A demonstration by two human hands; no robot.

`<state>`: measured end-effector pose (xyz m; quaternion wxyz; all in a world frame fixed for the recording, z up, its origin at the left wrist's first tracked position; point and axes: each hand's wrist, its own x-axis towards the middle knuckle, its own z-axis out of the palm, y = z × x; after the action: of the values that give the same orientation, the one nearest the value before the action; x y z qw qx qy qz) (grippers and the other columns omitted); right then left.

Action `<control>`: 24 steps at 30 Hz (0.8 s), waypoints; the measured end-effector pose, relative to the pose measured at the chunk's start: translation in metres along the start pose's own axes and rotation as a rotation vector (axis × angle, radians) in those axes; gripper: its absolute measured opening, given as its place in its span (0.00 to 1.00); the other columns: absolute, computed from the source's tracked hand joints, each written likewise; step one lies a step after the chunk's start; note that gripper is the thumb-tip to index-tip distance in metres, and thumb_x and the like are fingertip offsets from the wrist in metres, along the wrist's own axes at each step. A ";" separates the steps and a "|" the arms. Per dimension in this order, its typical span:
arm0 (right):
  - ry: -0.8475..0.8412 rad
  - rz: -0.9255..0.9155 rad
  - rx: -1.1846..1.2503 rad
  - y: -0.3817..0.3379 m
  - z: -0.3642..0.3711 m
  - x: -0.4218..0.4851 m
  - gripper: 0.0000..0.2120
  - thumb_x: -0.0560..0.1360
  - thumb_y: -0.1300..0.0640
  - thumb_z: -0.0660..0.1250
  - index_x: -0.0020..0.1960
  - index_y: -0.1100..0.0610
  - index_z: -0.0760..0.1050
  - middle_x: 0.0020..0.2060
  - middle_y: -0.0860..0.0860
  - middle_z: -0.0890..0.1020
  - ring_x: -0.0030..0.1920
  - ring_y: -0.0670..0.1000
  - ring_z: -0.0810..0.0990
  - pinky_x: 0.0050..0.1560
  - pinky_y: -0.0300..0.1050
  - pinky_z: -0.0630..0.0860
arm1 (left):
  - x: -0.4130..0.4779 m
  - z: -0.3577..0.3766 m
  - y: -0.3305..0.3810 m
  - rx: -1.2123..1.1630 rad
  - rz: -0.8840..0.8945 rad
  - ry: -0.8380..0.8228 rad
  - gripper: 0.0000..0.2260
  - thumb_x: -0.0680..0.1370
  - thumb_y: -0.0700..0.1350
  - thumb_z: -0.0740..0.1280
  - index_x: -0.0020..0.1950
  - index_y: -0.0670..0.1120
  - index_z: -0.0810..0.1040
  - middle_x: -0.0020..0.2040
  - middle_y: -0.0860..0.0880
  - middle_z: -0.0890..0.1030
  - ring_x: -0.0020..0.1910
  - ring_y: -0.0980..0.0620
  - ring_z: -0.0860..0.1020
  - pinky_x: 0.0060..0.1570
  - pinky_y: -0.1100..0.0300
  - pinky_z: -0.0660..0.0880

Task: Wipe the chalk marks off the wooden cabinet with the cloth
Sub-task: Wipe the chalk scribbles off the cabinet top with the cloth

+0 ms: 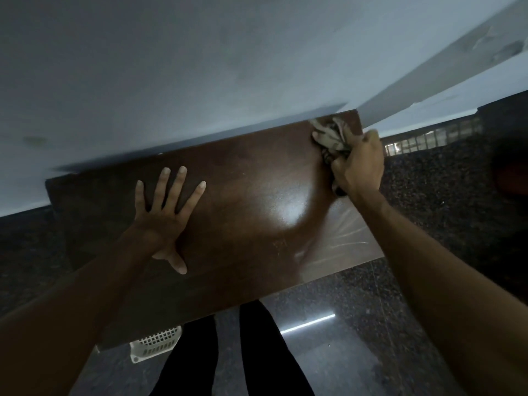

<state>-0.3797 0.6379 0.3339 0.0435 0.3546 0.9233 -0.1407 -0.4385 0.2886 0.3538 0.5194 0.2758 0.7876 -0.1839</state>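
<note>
A: Right hand (358, 164)?
B: Grip closed around crumpled cloth (331, 135), pressed on wooden cabinet (243, 201) top, far right corner.
A: Left hand (164, 212)?
B: Flat, fingers spread, holding nothing, resting on cabinet's left part.

The dark wooden cabinet (243, 201) top carries a crumpled cloth (331, 135) at its far right corner and a flat left hand (163, 221).
</note>
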 end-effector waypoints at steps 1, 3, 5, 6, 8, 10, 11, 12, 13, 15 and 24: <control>0.001 -0.001 0.020 0.009 0.001 -0.010 0.21 0.73 0.62 0.68 0.66 0.59 0.75 0.51 0.56 0.69 0.51 0.58 0.72 0.48 0.55 0.77 | 0.000 0.000 0.000 -0.002 -0.002 0.001 0.79 0.51 0.72 0.80 0.67 0.54 0.12 0.66 0.42 0.10 0.66 0.37 0.13 0.62 0.28 0.24; 0.022 0.024 0.042 0.029 0.004 -0.037 0.25 0.72 0.64 0.68 0.69 0.57 0.74 0.49 0.55 0.69 0.48 0.58 0.72 0.45 0.52 0.75 | 0.000 -0.001 0.000 -0.002 -0.007 0.003 0.79 0.51 0.72 0.80 0.67 0.54 0.12 0.66 0.42 0.10 0.63 0.39 0.10 0.66 0.27 0.27; -0.001 0.112 0.107 0.048 0.005 -0.068 0.25 0.71 0.65 0.67 0.67 0.55 0.75 0.49 0.54 0.71 0.48 0.60 0.73 0.42 0.48 0.73 | -0.001 -0.001 0.000 0.011 -0.004 -0.002 0.79 0.52 0.73 0.80 0.66 0.54 0.12 0.65 0.41 0.10 0.59 0.40 0.08 0.69 0.27 0.31; -0.024 0.153 0.141 0.056 0.005 -0.084 0.23 0.71 0.66 0.67 0.65 0.56 0.76 0.49 0.56 0.72 0.48 0.61 0.74 0.43 0.47 0.72 | -0.001 -0.001 0.000 0.016 -0.003 -0.003 0.79 0.52 0.73 0.79 0.66 0.54 0.12 0.65 0.41 0.10 0.58 0.40 0.08 0.70 0.27 0.31; 0.004 0.178 0.099 0.061 0.009 -0.109 0.24 0.70 0.67 0.68 0.66 0.60 0.76 0.47 0.58 0.70 0.44 0.58 0.71 0.47 0.48 0.73 | -0.002 -0.001 -0.001 0.015 -0.001 -0.001 0.79 0.52 0.73 0.79 0.66 0.54 0.11 0.65 0.41 0.09 0.57 0.40 0.07 0.69 0.27 0.31; 0.039 0.251 0.096 0.057 0.014 -0.124 0.24 0.70 0.68 0.68 0.66 0.64 0.76 0.45 0.54 0.67 0.44 0.55 0.69 0.47 0.42 0.70 | -0.003 -0.001 -0.001 0.012 0.003 0.002 0.79 0.53 0.72 0.80 0.65 0.54 0.11 0.65 0.41 0.09 0.59 0.39 0.09 0.70 0.26 0.32; 0.023 0.286 0.132 0.050 0.017 -0.131 0.22 0.71 0.67 0.68 0.66 0.64 0.76 0.45 0.53 0.67 0.45 0.56 0.71 0.44 0.37 0.66 | -0.002 -0.001 -0.001 0.015 0.004 0.004 0.79 0.53 0.72 0.80 0.65 0.54 0.11 0.65 0.41 0.09 0.61 0.39 0.09 0.70 0.26 0.32; -0.016 0.280 0.178 0.037 0.018 -0.140 0.20 0.73 0.67 0.68 0.65 0.63 0.76 0.45 0.52 0.68 0.47 0.59 0.74 0.43 0.35 0.65 | -0.001 -0.001 -0.001 0.017 0.006 0.005 0.79 0.53 0.72 0.80 0.65 0.54 0.11 0.65 0.41 0.09 0.61 0.39 0.10 0.70 0.25 0.33; -0.065 0.223 0.214 0.023 0.021 -0.152 0.20 0.73 0.66 0.68 0.65 0.60 0.76 0.46 0.53 0.70 0.50 0.60 0.74 0.44 0.34 0.67 | -0.001 -0.002 -0.001 0.017 0.008 0.006 0.79 0.53 0.72 0.80 0.65 0.54 0.11 0.65 0.41 0.10 0.61 0.39 0.10 0.70 0.25 0.33; -0.134 0.028 0.191 -0.010 0.035 -0.184 0.27 0.72 0.65 0.68 0.70 0.51 0.73 0.51 0.57 0.73 0.50 0.59 0.73 0.45 0.46 0.74 | -0.001 -0.001 -0.002 0.019 0.008 0.013 0.79 0.53 0.72 0.80 0.66 0.54 0.11 0.65 0.41 0.10 0.59 0.40 0.08 0.71 0.25 0.33; -0.376 -0.556 0.102 -0.077 0.064 -0.243 0.40 0.55 0.55 0.77 0.67 0.50 0.73 0.49 0.51 0.73 0.46 0.53 0.74 0.31 0.42 0.74 | 0.003 0.007 -0.004 0.017 0.004 0.055 0.79 0.52 0.73 0.79 0.66 0.54 0.11 0.66 0.41 0.11 0.60 0.39 0.09 0.71 0.25 0.34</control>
<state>-0.2518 0.4089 0.3339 0.1551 0.0590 0.9523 -0.2562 -0.4369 0.2827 0.3481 0.4956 0.2866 0.7994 -0.1822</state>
